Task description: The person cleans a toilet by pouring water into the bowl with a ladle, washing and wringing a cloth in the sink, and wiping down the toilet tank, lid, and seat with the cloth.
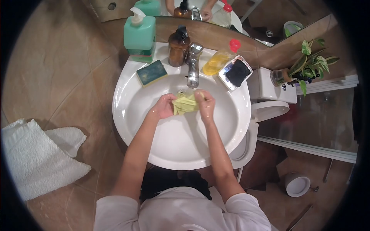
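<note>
A wet yellow-green cloth (185,105) is stretched between my two hands, low over the white sink (173,152) and just in front of the chrome faucet (193,65). On its left side, my left hand (165,106) grips the edge with curled fingers. My right hand (206,104) pinches the cloth's upper right part. Both hands look wet. Part of the cloth is hidden behind the fingers, and the drain area behind it shows only a little.
Along the sink's back rim are a sponge (152,73), a green pump bottle (139,36), an amber pump bottle (179,48), a yellow liquid bottle (214,63) and a dish (224,83) holding a black item. A white towel (42,158) hangs left; a toilet (246,144) stands right.
</note>
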Demonstrator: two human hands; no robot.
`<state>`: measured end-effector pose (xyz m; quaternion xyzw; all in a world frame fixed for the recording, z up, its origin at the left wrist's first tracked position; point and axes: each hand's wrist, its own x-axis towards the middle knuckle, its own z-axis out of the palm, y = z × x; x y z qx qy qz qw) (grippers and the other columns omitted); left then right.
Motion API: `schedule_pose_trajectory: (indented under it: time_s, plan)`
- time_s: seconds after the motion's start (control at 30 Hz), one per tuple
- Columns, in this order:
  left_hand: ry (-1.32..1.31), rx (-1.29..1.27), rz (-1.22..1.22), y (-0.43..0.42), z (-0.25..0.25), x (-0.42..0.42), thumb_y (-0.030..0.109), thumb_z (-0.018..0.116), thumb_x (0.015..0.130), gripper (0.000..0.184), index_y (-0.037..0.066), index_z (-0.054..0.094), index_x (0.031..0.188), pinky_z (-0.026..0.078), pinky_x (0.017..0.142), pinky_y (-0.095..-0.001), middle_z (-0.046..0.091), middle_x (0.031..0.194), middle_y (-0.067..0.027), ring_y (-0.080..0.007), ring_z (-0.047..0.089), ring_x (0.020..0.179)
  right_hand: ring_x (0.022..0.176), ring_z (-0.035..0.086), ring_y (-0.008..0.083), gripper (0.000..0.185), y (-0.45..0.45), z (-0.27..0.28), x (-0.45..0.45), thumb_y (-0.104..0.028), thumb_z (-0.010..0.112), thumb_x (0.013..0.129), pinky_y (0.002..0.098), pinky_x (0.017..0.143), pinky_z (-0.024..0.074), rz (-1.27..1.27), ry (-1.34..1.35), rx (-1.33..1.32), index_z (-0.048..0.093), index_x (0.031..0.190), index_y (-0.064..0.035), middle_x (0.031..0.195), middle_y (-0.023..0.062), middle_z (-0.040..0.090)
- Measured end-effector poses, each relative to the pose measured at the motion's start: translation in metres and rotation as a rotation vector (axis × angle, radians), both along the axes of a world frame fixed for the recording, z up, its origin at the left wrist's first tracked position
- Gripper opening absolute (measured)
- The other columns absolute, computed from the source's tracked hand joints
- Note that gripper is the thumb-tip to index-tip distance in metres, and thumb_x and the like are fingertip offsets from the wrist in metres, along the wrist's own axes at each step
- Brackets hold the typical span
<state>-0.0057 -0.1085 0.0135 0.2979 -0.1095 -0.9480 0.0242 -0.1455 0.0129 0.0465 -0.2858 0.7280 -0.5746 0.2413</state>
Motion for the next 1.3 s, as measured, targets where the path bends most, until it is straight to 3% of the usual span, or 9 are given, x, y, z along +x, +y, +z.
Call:
schedule_pose_trajectory:
  time_s: [0.13, 0.23, 0.33, 0.57, 0.77, 0.87, 0.97, 1.2, 1.3]
  plan:
    - [-0.067, -0.112, -0.074, 0.007, -0.006, -0.015, 0.035, 0.047, 0.084, 0.04, 0.005, 0.055, 0.11, 0.045, 0.091, -0.0433, 0.059, 0.111, -0.0089, -0.0246, 0.057, 0.103, 0.08, 0.058, 0.0264, 0.017, 0.002, 0.012, -0.001, -0.015, 0.065, 0.081, 0.0352, 0.074, 0.0456, -0.155, -0.249, -0.043, 0.064, 0.081, 0.0027, 0.082, 0.0127, 0.061]
    - [-0.055, -0.006, 0.157, 0.021, -0.043, -0.05, 0.044, 0.052, 0.084, 0.046, 0.01, 0.055, 0.115, 0.048, 0.087, -0.0417, 0.06, 0.107, -0.0077, -0.0245, 0.059, 0.098, 0.074, 0.049, 0.0346, 0.015, -0.002, 0.0, 0.033, -0.016, 0.064, 0.076, 0.0426, 0.067, 0.0378, -0.021, 0.805, -0.026, 0.056, 0.081, -0.0041, 0.078, 0.0135, 0.054]
    - [0.058, 0.162, 0.126, 0.024, -0.059, -0.045, 0.044, 0.051, 0.087, 0.044, 0.011, 0.055, 0.115, 0.049, 0.087, -0.0404, 0.06, 0.108, -0.0087, -0.0242, 0.06, 0.097, 0.078, 0.049, 0.0359, 0.016, 0.0, -0.009, 0.038, -0.018, 0.064, 0.075, 0.0435, 0.07, 0.0358, 0.217, 1.033, -0.228, 0.056, 0.081, -0.0052, 0.081, 0.0128, 0.055]
    - [-0.007, -0.125, 0.262, 0.016, -0.009, -0.025, 0.04, 0.047, 0.092, 0.039, 0.01, 0.053, 0.116, 0.05, 0.088, -0.0387, 0.06, 0.11, -0.0079, -0.0221, 0.06, 0.099, 0.07, 0.057, 0.0208, 0.03, -0.008, -0.019, -0.009, -0.025, 0.056, 0.089, 0.0333, 0.066, 0.044, -0.044, -0.337, -0.062, 0.055, 0.074, 0.0005, 0.072, 0.0147, 0.056]
    - [-0.133, -0.245, 0.152, 0.03, -0.029, -0.042, 0.034, 0.053, 0.089, 0.034, 0.008, 0.057, 0.11, 0.052, 0.08, -0.0344, 0.062, 0.103, -0.006, -0.0197, 0.062, 0.09, 0.077, 0.059, 0.0315, 0.016, -0.01, 0.066, 0.027, -0.016, 0.059, 0.083, 0.0413, 0.074, 0.0461, 0.476, 0.702, 0.12, 0.063, 0.087, -0.001, 0.075, 0.0154, 0.058]
    - [-0.232, -0.486, 0.151, 0.033, -0.02, -0.059, 0.027, 0.055, 0.086, 0.028, 0.006, 0.06, 0.104, 0.052, 0.071, -0.0369, 0.065, 0.096, -0.0083, -0.0243, 0.065, 0.081, 0.1, 0.056, 0.0341, 0.029, -0.028, 0.131, 0.004, -0.003, 0.054, 0.08, 0.0373, 0.089, 0.0423, 0.169, 0.561, 0.076, 0.057, 0.108, -0.0012, 0.101, 0.0175, 0.059]
    - [-0.584, -1.528, -0.226, 0.023, -0.01, -0.075, 0.032, 0.057, 0.084, 0.032, 0.002, 0.063, 0.091, 0.047, 0.073, -0.0412, 0.065, 0.087, -0.02, -0.0334, 0.063, 0.085, 0.109, 0.051, 0.0347, 0.038, -0.058, 0.13, -0.019, 0.003, 0.048, 0.078, 0.0387, 0.095, 0.0386, 0.204, 0.655, -0.207, 0.052, 0.115, -0.0023, 0.112, 0.0186, 0.055]
    - [-0.67, -1.197, 0.228, 0.031, 0.001, -0.041, 0.026, 0.063, 0.083, 0.032, -0.002, 0.061, 0.098, 0.049, 0.072, -0.036, 0.067, 0.083, -0.0134, -0.023, 0.064, 0.08, 0.121, 0.044, 0.0303, 0.044, -0.023, 0.103, -0.01, 0.001, 0.048, 0.078, 0.0394, 0.101, 0.0347, 0.386, 0.666, -0.176, 0.048, 0.122, -0.0022, 0.125, 0.018, 0.051]
    - [-0.605, -0.996, 0.51, 0.055, 0.059, -0.03, 0.023, 0.064, 0.084, 0.028, -0.004, 0.062, 0.092, 0.049, 0.07, -0.0338, 0.066, 0.08, -0.0099, -0.0174, 0.062, 0.077, 0.116, 0.049, 0.0253, 0.039, 0.027, 0.072, 0.029, -0.02, 0.054, 0.087, 0.0386, 0.097, 0.0389, -0.168, -0.158, -0.004, 0.05, 0.122, -0.0019, 0.122, 0.0142, 0.053]
